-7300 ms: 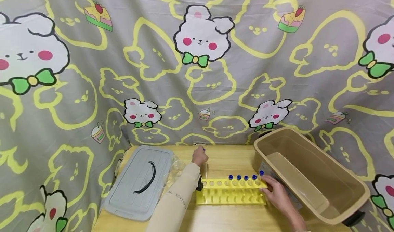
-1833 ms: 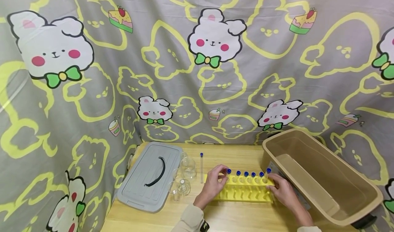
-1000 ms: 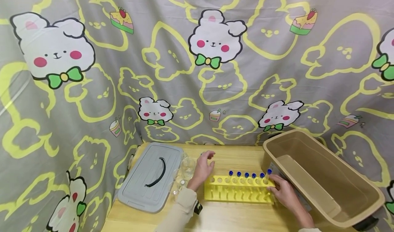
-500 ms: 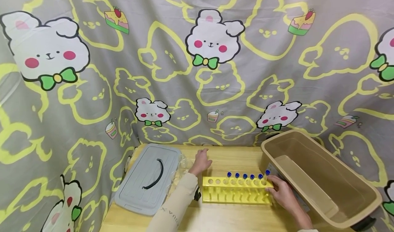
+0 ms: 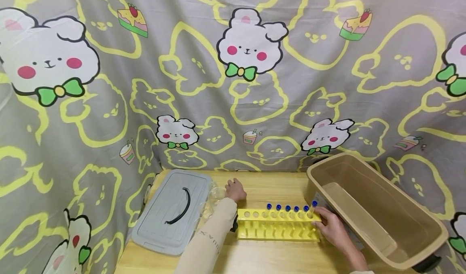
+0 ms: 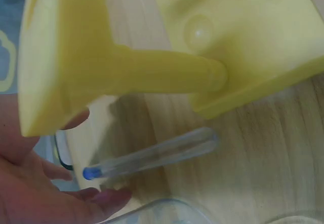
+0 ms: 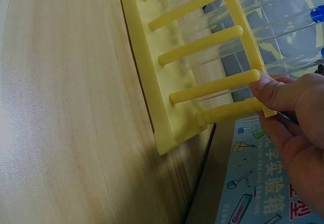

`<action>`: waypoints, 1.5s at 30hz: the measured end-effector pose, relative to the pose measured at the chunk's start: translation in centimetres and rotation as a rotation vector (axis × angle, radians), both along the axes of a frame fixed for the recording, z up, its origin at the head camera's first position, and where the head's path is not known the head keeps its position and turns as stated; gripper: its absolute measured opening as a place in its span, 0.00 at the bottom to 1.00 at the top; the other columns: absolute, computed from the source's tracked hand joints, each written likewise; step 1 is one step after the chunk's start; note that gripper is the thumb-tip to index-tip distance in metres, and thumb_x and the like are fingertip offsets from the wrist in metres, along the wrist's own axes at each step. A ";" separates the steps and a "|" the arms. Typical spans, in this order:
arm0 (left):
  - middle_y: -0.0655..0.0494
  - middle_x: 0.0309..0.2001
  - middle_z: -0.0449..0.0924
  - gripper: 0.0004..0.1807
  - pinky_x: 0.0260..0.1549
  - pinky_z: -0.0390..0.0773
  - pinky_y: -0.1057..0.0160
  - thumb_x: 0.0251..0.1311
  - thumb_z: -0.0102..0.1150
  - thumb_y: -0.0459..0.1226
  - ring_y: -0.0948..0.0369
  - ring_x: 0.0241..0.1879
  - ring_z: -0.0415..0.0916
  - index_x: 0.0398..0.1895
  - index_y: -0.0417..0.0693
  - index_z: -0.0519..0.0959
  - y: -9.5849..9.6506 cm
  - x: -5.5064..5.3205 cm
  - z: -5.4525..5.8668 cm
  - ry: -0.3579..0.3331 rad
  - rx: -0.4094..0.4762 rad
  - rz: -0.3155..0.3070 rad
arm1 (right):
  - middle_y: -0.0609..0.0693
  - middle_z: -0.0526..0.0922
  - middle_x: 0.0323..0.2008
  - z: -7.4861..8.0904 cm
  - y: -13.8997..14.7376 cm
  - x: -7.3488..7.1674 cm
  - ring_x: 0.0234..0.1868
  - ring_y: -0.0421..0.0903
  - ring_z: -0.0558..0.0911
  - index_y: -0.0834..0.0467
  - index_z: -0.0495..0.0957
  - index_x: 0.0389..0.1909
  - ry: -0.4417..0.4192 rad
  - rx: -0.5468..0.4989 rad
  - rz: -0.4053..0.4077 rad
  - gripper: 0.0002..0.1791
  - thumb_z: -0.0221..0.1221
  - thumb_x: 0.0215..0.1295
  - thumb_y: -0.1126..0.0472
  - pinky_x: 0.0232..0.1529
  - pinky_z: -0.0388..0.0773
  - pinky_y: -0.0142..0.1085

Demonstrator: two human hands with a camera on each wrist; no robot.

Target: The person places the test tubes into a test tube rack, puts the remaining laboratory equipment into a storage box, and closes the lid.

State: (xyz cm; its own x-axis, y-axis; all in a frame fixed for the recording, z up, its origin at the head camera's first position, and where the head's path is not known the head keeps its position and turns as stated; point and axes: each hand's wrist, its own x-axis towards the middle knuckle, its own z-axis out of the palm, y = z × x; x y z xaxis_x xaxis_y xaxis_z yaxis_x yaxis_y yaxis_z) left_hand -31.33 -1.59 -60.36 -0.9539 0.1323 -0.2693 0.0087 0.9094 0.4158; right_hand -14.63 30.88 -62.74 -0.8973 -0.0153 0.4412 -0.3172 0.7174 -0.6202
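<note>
My left hand (image 5: 236, 190) reaches over the table behind the rack's left end, fingers spread. In the left wrist view, a clear test tube with a blue cap (image 6: 152, 154) lies on the wood. The fingers and thumb (image 6: 109, 199) of that hand are on either side of its capped end, with no grip on it visible. My right hand (image 5: 334, 225) pinches the right end of the yellow test tube rack (image 5: 278, 237) between thumb and fingers. Several blue-capped test tubes (image 7: 283, 26) stand in the rack; holes at its left end hold none.
A grey lid (image 5: 167, 213) with a black handle lies at the left, clear glassware (image 5: 214, 194) beside it, partly hidden by my left sleeve. At the right stands a brown bin (image 5: 367, 213), close to my right hand. A patterned curtain hangs behind the table.
One more tube stands in the rack than 7.3 s ago. My left hand has left the rack's tubes and moved back-left to the lying tube. My right hand stays on the rack.
</note>
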 end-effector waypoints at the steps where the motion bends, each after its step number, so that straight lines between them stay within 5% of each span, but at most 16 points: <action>1: 0.22 0.66 0.58 0.38 0.61 0.69 0.43 0.71 0.59 0.38 0.35 0.62 0.62 0.74 0.24 0.55 0.0 0.0 -0.2 -0.003 -0.039 -0.004 | 0.67 0.84 0.48 -0.1 -0.1 0.1 0.49 0.55 0.84 0.73 0.83 0.46 -0.003 0.000 -0.004 0.25 0.74 0.42 0.80 0.51 0.63 0.09; 6: 0.29 0.55 0.65 0.31 0.44 0.61 0.52 0.72 0.56 0.38 0.45 0.46 0.58 0.66 0.20 0.64 0.0 -0.3 -1.5 -0.001 -0.168 -0.010 | 0.67 0.84 0.49 -0.3 -0.4 0.4 0.49 0.58 0.84 0.73 0.83 0.47 -0.048 -0.010 -0.011 0.25 0.75 0.43 0.79 0.51 0.68 0.11; 12: 0.37 0.39 0.64 0.17 0.33 0.54 0.57 0.72 0.54 0.36 0.47 0.40 0.54 0.49 0.25 0.73 -0.2 -0.5 -2.9 0.048 -0.250 -0.003 | 0.66 0.84 0.50 -0.3 -0.6 0.3 0.51 0.58 0.83 0.73 0.82 0.49 -0.110 -0.039 0.006 0.25 0.74 0.46 0.79 0.45 0.85 0.30; 17: 0.38 0.35 0.64 0.13 0.30 0.65 0.58 0.72 0.54 0.35 0.48 0.39 0.60 0.41 0.28 0.72 -0.7 -0.4 -3.1 0.089 -0.250 0.027 | 0.66 0.84 0.49 0.1 -0.8 -0.2 0.51 0.59 0.83 0.73 0.83 0.48 -0.072 -0.018 0.024 0.24 0.74 0.46 0.79 0.48 0.78 0.19; 20: 0.35 0.36 0.65 0.13 0.30 0.75 0.56 0.68 0.58 0.33 0.48 0.35 0.66 0.42 0.26 0.70 -0.9 -0.3 -2.9 0.098 -0.155 0.062 | 0.66 0.84 0.49 0.2 -0.9 -0.2 0.51 0.63 0.82 0.74 0.83 0.47 -0.073 -0.015 0.028 0.24 0.73 0.46 0.79 0.48 0.75 0.16; 26: 0.31 0.37 0.68 0.16 0.30 0.81 0.51 0.66 0.60 0.30 0.48 0.30 0.72 0.46 0.23 0.68 -1.2 -0.2 -2.3 0.055 0.012 0.096 | 0.70 0.82 0.52 0.4 -0.8 0.1 0.54 0.71 0.79 0.76 0.81 0.50 -0.125 -0.043 0.043 0.24 0.72 0.49 0.80 0.46 0.85 0.31; 31: 0.27 0.45 0.73 0.31 0.38 0.82 0.46 0.64 0.60 0.28 0.41 0.40 0.76 0.65 0.17 0.60 -0.8 -0.4 -1.2 0.051 0.133 0.088 | 0.68 0.83 0.50 0.3 -0.6 0.0 0.53 0.63 0.82 0.75 0.81 0.49 -0.096 -0.024 0.028 0.24 0.73 0.47 0.79 0.48 0.77 0.18; 35: 0.35 0.36 0.78 0.41 0.27 0.78 0.54 0.62 0.59 0.27 0.49 0.30 0.76 0.73 0.19 0.51 -0.2 -1.1 0.0 0.072 0.220 0.076 | 0.66 0.84 0.49 0.4 -0.4 -0.1 0.52 0.50 0.83 0.74 0.82 0.48 -0.065 -0.007 0.015 0.24 0.74 0.46 0.79 0.47 0.76 0.17; 38: 0.42 0.29 0.78 0.44 0.17 0.69 0.60 0.61 0.57 0.26 0.55 0.19 0.68 0.76 0.23 0.47 0.3 -1.5 1.1 0.074 0.279 0.084 | 0.67 0.84 0.49 0.4 -0.1 -0.1 0.51 0.54 0.83 0.74 0.82 0.48 -0.055 -0.004 0.009 0.25 0.74 0.45 0.79 0.46 0.77 0.17; 42: 0.37 0.37 0.79 0.39 0.18 0.70 0.59 0.62 0.55 0.26 0.55 0.21 0.71 0.75 0.26 0.52 0.9 -1.4 2.3 0.108 0.331 0.112 | 0.69 0.83 0.49 0.4 0.1 -0.1 0.50 0.64 0.82 0.75 0.82 0.48 -0.045 0.000 0.012 0.25 0.74 0.45 0.80 0.47 0.72 0.13; 45: 0.34 0.41 0.78 0.28 0.23 0.78 0.56 0.62 0.54 0.26 0.49 0.28 0.78 0.65 0.26 0.62 1.2 -1.0 2.9 0.187 0.358 0.107 | 0.68 0.84 0.49 0.3 0.1 -0.1 0.50 0.61 0.83 0.75 0.82 0.48 -0.035 0.006 0.013 0.25 0.74 0.44 0.80 0.50 0.67 0.10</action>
State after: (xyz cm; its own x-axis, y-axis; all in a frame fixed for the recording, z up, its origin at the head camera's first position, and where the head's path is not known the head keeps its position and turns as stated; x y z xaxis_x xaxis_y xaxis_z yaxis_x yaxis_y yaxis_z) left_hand -32.36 -0.38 -57.44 -0.9955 0.0836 -0.0446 0.0278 0.7073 0.7063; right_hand -14.77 31.01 -62.42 -0.9120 -0.0292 0.4092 -0.3043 0.7172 -0.6269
